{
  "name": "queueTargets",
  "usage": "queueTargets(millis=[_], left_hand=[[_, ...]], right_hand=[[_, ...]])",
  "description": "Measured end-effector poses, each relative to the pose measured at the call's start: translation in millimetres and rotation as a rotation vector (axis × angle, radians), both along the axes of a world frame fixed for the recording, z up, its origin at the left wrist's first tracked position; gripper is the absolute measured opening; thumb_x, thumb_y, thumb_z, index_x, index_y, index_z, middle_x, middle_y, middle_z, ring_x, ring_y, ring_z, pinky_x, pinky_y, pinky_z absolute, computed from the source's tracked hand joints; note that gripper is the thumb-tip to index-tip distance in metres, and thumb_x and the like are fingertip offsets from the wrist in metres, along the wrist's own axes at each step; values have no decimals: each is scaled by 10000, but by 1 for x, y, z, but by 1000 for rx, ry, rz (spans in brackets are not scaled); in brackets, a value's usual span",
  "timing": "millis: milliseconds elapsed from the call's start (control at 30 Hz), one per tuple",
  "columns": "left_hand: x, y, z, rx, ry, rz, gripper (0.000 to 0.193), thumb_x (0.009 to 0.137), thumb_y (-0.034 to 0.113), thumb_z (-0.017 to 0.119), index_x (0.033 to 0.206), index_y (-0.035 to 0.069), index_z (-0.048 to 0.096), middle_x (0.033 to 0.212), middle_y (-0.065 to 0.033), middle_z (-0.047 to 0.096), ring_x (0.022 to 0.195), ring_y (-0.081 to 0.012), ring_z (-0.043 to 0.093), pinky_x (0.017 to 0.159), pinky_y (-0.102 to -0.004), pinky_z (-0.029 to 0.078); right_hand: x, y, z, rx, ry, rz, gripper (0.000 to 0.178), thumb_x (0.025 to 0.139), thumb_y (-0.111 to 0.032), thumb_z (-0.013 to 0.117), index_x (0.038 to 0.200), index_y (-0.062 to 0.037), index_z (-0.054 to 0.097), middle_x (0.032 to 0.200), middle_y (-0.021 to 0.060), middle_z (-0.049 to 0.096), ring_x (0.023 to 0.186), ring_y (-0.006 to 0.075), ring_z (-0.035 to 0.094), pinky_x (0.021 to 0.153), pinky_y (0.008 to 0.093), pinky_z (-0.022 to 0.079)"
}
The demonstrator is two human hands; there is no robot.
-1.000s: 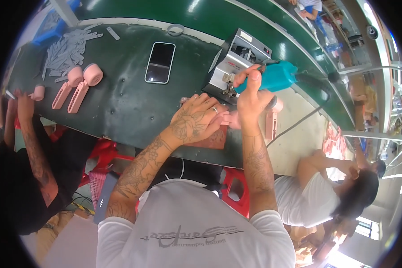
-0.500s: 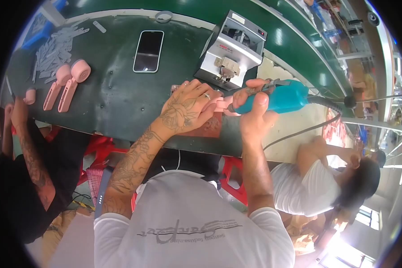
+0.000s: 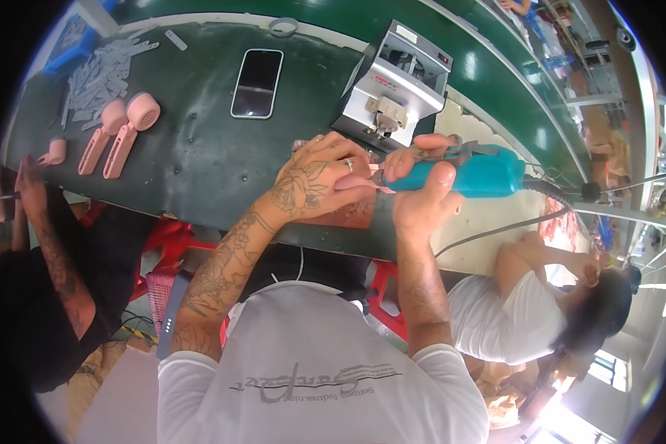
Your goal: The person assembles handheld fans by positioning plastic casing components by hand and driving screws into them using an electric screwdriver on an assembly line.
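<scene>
Head view: the left hand lies palm down near the front edge of the green worktop, its fingers bent and drawn together over a pink part, with the thumb along the near side. Most of that part is hidden under the palm and fingers; only a short stretch shows, between the thumb and the tip of the tool. A ring sits on one finger.

The right hand is wrapped around a teal powered tool, thumb raised along its near side and fingers curled around the front and far side. The tool lies nearly level, its narrow end pointing left at the pink part; whether the tip touches it is too small to tell. A dark cable runs from the back of the tool and loops across the pale surface.

Under and beside the left hand is a reddish mat. Just beyond the hands stands a silver machine. Farther left lie a phone, two pink handles with round heads and a heap of grey strips.
</scene>
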State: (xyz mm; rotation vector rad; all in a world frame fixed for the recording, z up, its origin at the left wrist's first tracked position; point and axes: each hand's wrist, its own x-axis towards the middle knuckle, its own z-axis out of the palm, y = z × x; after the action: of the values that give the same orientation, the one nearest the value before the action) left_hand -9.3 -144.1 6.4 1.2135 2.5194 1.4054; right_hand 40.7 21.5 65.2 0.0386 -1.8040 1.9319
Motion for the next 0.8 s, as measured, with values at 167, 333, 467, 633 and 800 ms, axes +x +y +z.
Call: queueTargets(millis=[167, 333, 467, 633, 800], left_hand=[[-2, -1, -6, 11, 3, 8, 220, 936, 340, 783, 1005, 133, 760, 1181, 15, 701, 1181, -235, 622, 1051, -422, 484], [-2, 0, -5, 22, -5, 10, 188, 942, 314, 781, 999, 136, 758, 1168, 13, 703, 1181, -231, 626, 1061, -427, 480], [-2, -1, -10, 43, -23, 10, 162, 935, 284, 784, 964, 131, 740, 1156, 13, 703, 1192, -226, 627, 1080, -441, 472], [-2, -1, -7, 41, -29, 1, 143, 927, 252, 784, 954, 126, 720, 1141, 19, 704, 1195, -230, 628, 1114, -463, 459], [-3, -1, -7, 52, -43, -15, 137, 930, 242, 778, 968, 126, 715, 1136, 22, 704, 1198, -233, 628, 1139, -484, 446]], right_hand=[[-3, -3, -4, -18, 16, 15, 752, 1001, -681, 646, 1183, 40, 525, 729, 97, 559, 643, 221, 574, 650, 402, 507], [-2, -3, -1, -5, 34, -5, 748, 1004, -678, 643, 1180, 40, 525, 731, 98, 555, 632, 219, 566, 634, 397, 499], [-3, -6, -2, -26, 34, 15, 752, 1005, -686, 635, 1176, 38, 524, 730, 98, 551, 631, 219, 564, 618, 389, 491], [-2, -5, -6, -25, 36, 14, 759, 997, -704, 634, 1182, 25, 530, 727, 93, 544, 628, 217, 560, 608, 381, 489], [-1, -6, -5, -41, 75, 5, 752, 981, -716, 647, 1186, 1, 550, 711, 84, 540, 607, 218, 557, 573, 376, 479]])
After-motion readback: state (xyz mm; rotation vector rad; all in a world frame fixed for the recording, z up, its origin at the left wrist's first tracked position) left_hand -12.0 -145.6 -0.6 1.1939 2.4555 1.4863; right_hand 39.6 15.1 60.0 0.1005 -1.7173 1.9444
